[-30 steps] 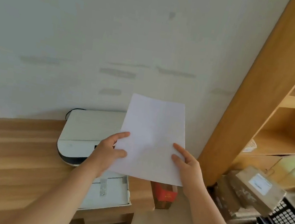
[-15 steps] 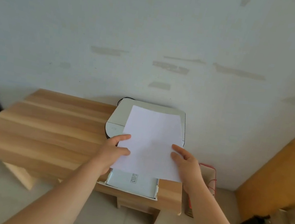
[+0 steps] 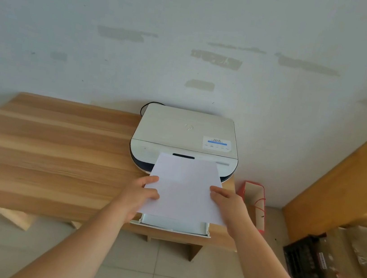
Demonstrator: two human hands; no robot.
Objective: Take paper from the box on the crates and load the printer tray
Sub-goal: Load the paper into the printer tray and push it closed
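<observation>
I have the paper [image 3: 184,186] out of the box and held over the printer tray [image 3: 173,226], just below frame centre. My left hand [image 3: 139,194] pinches its left edge, thumb on top; my right hand [image 3: 227,204] grips the right edge, fingers lying on the sheet. The far edge of the paper reaches the front of the printer [image 3: 186,139] on the bench [image 3: 46,155]. The fetching looks done. What I judge remains: lowering the paper into the pulled-out tray, squaring it, and pushing the tray shut. The crates [image 3: 316,263] sit at lower right.
</observation>
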